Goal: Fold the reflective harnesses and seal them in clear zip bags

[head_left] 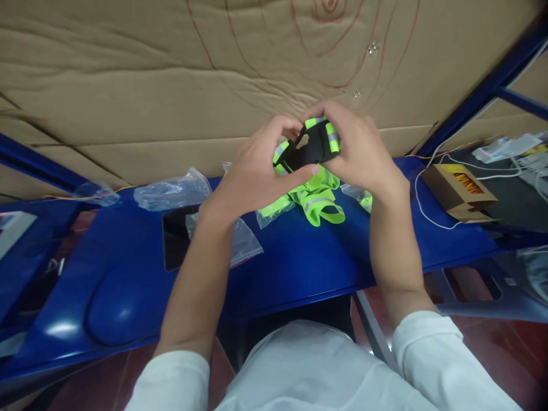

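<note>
We get open blue table (295, 279) between the forearms, from the strap loops to the front edge; a hand passes there. More room left of the black tablet-like slab (173, 237), though a dark curved line crosses it, can't tell if cable. Middle is blocked: left hand (257, 168) and right hand (362, 151) on the lime-and-black strap (317, 205). Cardboard wall (128, 108) shuts off the back. Clear bag (173, 191) sits back left; white cable (422, 208) and cardboard box (458, 200) obstruct right.
</note>
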Demonstrator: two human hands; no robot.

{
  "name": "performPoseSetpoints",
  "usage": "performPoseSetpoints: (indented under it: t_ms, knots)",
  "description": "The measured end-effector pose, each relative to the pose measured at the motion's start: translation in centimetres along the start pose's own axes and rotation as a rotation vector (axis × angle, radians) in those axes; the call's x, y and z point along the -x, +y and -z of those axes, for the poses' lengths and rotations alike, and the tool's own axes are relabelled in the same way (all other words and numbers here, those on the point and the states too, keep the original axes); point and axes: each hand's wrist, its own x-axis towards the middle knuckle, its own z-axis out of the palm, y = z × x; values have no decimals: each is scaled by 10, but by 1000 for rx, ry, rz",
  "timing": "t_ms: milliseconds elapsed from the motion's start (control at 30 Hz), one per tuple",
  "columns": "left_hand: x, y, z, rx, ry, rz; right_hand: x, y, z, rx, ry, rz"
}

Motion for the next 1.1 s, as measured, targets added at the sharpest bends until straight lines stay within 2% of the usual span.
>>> performPoseSetpoints:
  t_ms: [133,233,400,567,700,833,967,1100]
  knots:
    - [0,8,-6,-59,62,-1,-1,-6,0,65,60,-41]
    - [0,6,-9,-105,66,22,-1,-8,0,103,14,-107]
    - [0,-7,-11,-112,54,28,-1,1,-6,112,-45,-141]
    - [-2,-14,-9,-128,7,-14,-2,15,-10,130,-22,-169]
    - [-3,-18,-4,-149,59,0,-4,22,-9,109,5,-226]
    - [-6,-36,4,-131,90,13,-5,32,-8,122,53,-275]
    - [-7,-54,15,-191,189,41,-5,46,-1,87,204,-314]
    - [-4,-65,31,-388,442,89,-4,66,14,-14,401,-324]
